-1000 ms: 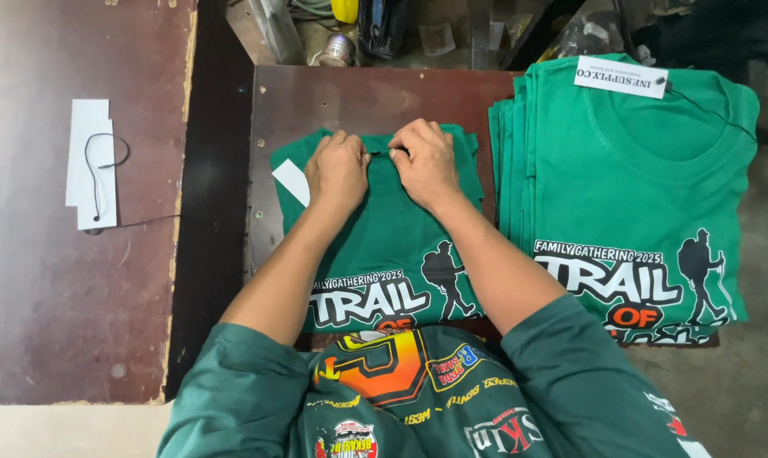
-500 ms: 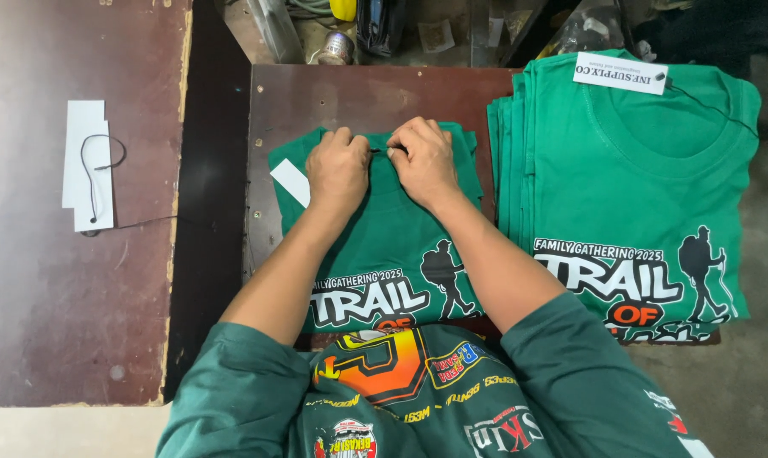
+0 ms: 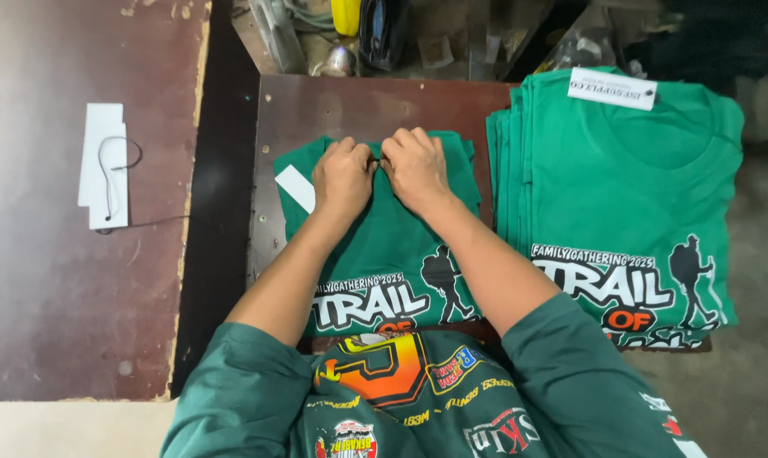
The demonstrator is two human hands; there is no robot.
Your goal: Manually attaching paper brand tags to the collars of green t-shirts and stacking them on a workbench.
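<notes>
A folded green T-shirt (image 3: 375, 254) with a white and orange hiker print lies on a small dark brown board (image 3: 358, 106) in front of me. My left hand (image 3: 343, 176) and my right hand (image 3: 415, 165) rest side by side at its collar, fingers curled and pinching the fabric at the neckline. A thin dark thread shows between the fingertips. A white paper tag (image 3: 296, 188) sticks out from under the shirt beside my left hand.
A stack of the same green printed shirts (image 3: 621, 195) sits to the right, with a white label (image 3: 611, 88) on top. On the brown table at left lie white card tags with a black string (image 3: 106, 165). Tools and clutter fill the far edge (image 3: 350, 34).
Both hands stay at the collar with only slight finger shifts; the shirt has not moved.
</notes>
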